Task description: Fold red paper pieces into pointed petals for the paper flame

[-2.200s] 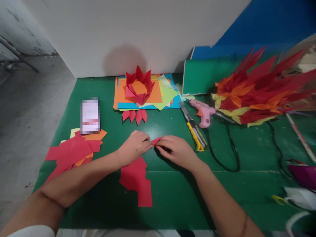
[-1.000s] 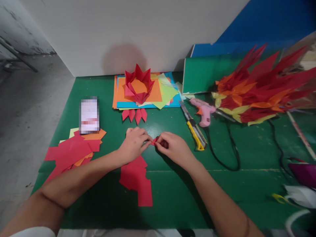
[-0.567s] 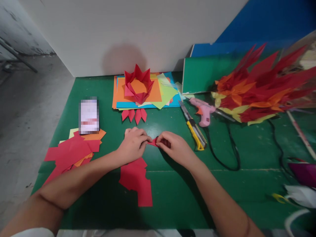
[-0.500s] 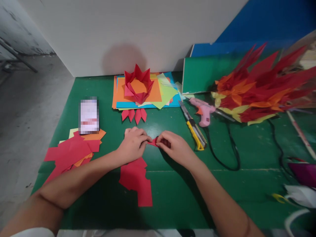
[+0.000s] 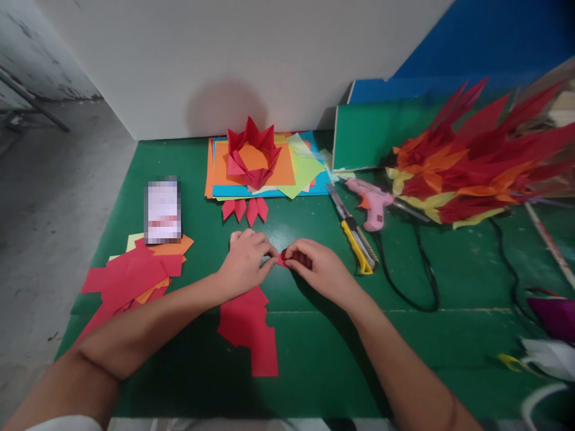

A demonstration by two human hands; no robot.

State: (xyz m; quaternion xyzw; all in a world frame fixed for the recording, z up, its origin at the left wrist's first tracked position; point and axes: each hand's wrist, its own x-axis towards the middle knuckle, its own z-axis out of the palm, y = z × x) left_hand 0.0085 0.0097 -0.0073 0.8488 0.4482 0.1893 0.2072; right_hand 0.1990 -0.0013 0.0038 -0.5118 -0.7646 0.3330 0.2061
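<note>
A small piece of red paper (image 5: pixel 282 260) is pinched between my two hands, just above the green table; most of it is hidden by fingers. My left hand (image 5: pixel 248 257) holds its left end with thumb and forefinger. On the other end, the curled fingers of my right hand (image 5: pixel 314 262) are closed. A small pale patch shows beneath the left fingers, too unclear to name. Below my left wrist lies a cut sheet of red paper (image 5: pixel 251 332). Several folded red paper petals (image 5: pixel 245 211) rest just beyond my hands.
A red paper ring of points (image 5: pixel 277 158) sits on stacked coloured paper (image 5: pixel 215 173). To the right are a yellow cutter knife (image 5: pixel 353 236), a pink glue gun (image 5: pixel 372 203) with cord, and a flame-like paper bundle (image 5: pixel 476 161). Left: a phone (image 5: pixel 162 206) and red scraps (image 5: pixel 130 275).
My left hand's fingers have shifted slightly right along the red paper, so less of it shows. The right hand stays nearly in place, still pinching.
</note>
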